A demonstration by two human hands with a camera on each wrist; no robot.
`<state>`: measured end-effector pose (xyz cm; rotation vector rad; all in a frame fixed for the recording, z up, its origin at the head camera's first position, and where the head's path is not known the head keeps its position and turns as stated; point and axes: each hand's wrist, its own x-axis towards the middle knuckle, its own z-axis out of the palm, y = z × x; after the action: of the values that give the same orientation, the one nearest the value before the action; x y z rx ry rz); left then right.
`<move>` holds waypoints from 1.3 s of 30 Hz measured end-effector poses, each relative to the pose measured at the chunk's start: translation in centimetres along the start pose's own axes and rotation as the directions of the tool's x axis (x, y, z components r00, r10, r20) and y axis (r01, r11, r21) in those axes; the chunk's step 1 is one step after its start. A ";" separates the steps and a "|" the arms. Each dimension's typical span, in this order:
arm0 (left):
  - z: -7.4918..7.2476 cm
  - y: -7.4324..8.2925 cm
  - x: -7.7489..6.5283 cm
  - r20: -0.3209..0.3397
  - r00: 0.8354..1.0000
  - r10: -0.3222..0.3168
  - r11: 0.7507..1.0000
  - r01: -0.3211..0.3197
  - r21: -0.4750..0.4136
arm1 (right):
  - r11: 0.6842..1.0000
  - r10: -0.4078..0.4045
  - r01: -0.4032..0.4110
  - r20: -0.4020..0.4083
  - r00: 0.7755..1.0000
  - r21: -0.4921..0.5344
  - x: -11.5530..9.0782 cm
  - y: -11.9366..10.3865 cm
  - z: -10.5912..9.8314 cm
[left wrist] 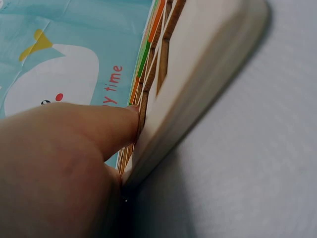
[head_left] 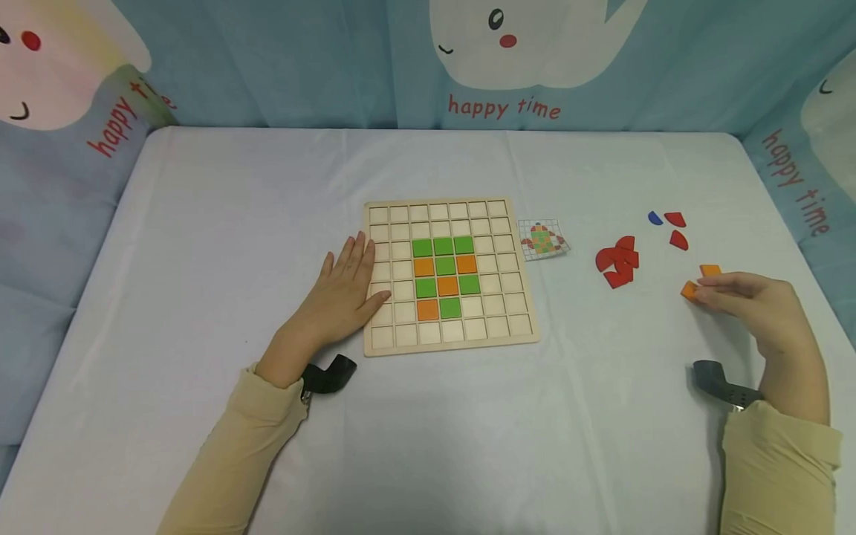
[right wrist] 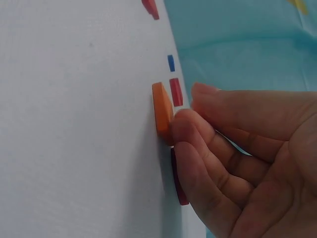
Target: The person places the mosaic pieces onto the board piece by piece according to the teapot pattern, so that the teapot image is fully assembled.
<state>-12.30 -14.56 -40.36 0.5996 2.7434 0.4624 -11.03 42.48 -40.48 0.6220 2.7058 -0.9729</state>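
Note:
A wooden grid board (head_left: 478,334) lies mid-table with several green tiles (head_left: 443,246) and orange tiles (head_left: 427,310) in its middle cells. My left hand (head_left: 341,290) rests on the board's left edge, fingers extended; in the left wrist view the thumb (left wrist: 114,124) lies at the rim. Far to the right, my right hand (head_left: 762,305) pinches a tilted orange square tile (head_left: 689,290) at its fingertips. Another orange tile (head_left: 710,270) is just behind those fingers. In the right wrist view, the orange tile (right wrist: 161,111) stands close against the fingertips.
A small printed pattern card (head_left: 543,239) lies beside the board's right edge. Between card and right hand sits a cluster of red curved pieces (head_left: 618,261). Beyond it are two more red pieces (head_left: 678,240) and a blue piece (head_left: 655,218). Patterned curtains (head_left: 321,67) surround the table.

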 end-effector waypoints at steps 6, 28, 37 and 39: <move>0.0 0.0 0.0 -0.002 1.000 -0.003 1.000 0.003 -0.005 | 0.998 0.019 -0.019 0.006 1.000 0.065 -1.6 -2.1 -0.4; 0.1 -0.2 0.2 -0.006 1.000 -0.003 1.000 0.003 0.004 | 0.998 0.013 -0.013 -0.010 1.000 -0.056 -2.0 -3.0 0.2; 0.2 -0.1 0.1 -0.002 1.000 -0.002 1.000 0.002 0.000 | 0.995 -0.023 0.020 -0.031 0.999 -0.093 -1.8 -2.4 0.5; 0.1 -0.1 0.0 -0.003 1.000 0.001 1.000 -0.001 -0.001 | 0.996 -0.031 0.028 -0.036 0.999 -0.088 -1.8 -2.4 0.5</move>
<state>-12.29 -14.61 -40.49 0.6008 2.7453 0.4654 -10.46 39.91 -38.96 0.5912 2.7811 -0.8518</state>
